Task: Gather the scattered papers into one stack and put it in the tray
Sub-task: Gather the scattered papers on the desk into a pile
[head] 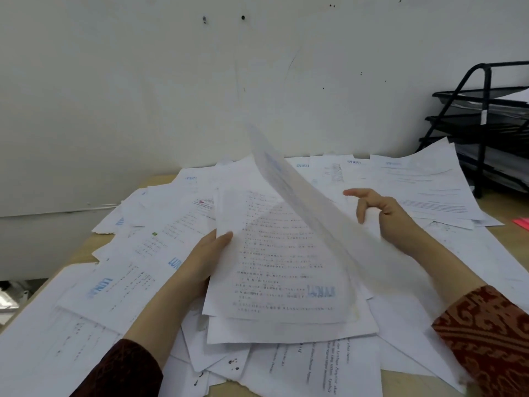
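White printed papers (148, 253) lie scattered over a wooden table. My left hand (206, 255) grips the left edge of a small stack of papers (280, 270), thumb on top, holding it over the pile. My right hand (383, 216) pinches a single sheet (309, 213) that stands lifted and blurred above the stack, its top corner high against the wall. A black wire tray rack (483, 116) with three tiers stands at the back right, with papers in its tiers.
A white wall runs behind the table. More sheets (423, 184) fan out toward the rack. A pink-red item (522, 223) lies at the right edge. Bare wood (83, 250) shows at the table's left edge, with the floor below.
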Tool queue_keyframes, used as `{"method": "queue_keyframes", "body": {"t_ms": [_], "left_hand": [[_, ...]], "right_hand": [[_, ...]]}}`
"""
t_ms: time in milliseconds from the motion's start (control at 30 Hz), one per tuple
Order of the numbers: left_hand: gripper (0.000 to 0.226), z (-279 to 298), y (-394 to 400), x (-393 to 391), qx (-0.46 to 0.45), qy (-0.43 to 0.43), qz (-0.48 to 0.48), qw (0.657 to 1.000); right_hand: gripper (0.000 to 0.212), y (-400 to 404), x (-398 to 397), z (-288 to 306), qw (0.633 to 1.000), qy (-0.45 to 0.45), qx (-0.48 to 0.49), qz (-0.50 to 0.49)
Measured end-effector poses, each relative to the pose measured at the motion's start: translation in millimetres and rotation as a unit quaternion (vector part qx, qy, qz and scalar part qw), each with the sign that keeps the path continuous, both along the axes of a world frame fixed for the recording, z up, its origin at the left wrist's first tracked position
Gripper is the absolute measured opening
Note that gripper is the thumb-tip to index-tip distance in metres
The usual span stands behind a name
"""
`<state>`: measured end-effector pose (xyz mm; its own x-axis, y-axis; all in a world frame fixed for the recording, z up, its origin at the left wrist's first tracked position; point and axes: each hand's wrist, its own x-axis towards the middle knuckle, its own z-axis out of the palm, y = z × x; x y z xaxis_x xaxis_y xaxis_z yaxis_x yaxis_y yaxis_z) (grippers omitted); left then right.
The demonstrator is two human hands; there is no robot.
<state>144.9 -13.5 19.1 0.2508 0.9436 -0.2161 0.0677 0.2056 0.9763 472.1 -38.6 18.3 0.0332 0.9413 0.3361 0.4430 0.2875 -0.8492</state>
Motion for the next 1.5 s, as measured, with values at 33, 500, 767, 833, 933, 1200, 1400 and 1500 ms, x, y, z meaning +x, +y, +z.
{"method": "queue_keyframes", "body": {"t_ms": [33, 500, 767, 833, 933, 1200, 1400, 1500], "left_hand": [[0.025, 1.0, -0.5, 1.2, 0.000, 0.003, 0.006, 1.000], [0.051, -4.6, 1.0, 0.0, 0.078, 0.054, -0.057, 0.994], [0.046, -9.6, 1.7, -2.6, 0.094, 0.040, -0.047, 0.994], [0.041, -11.2, 0.9, 0.3, 0.098, 0.033, -0.038, 0.994], [0.037, -9.0, -1.7, 3.5, 0.105, 0.013, -0.025, 0.994], [0.040, -6.6, -7.0, 1.9, 0.149, 0.020, -0.020, 0.988], [0.035, 11.8, -15.3, 4.3, 0.225, -0.051, 0.000, 0.973], [0.032, 24.7, -20.0, 6.0, 0.240, -0.079, 0.011, 0.968]], "right_hand": [[0.041, 0.9, 2.1, -2.2, 1.000, -0.006, -0.011, 0.011], [0.023, 20.1, -28.0, -5.8, 0.991, 0.078, 0.000, -0.107], [0.082, -13.6, 9.9, 31.1, 0.918, 0.198, -0.341, 0.044], [0.072, -27.3, 16.4, 34.3, 0.918, 0.078, -0.377, 0.095], [0.028, -23.3, 2.7, 24.5, 0.948, -0.020, -0.311, 0.073], [0.050, 5.6, -32.1, 2.2, 0.978, 0.151, -0.145, -0.018], [0.086, 10.5, -31.1, 6.0, 0.949, 0.254, -0.186, 0.002], [0.069, 11.3, -42.9, 18.2, 0.959, 0.221, -0.179, -0.010]]}}
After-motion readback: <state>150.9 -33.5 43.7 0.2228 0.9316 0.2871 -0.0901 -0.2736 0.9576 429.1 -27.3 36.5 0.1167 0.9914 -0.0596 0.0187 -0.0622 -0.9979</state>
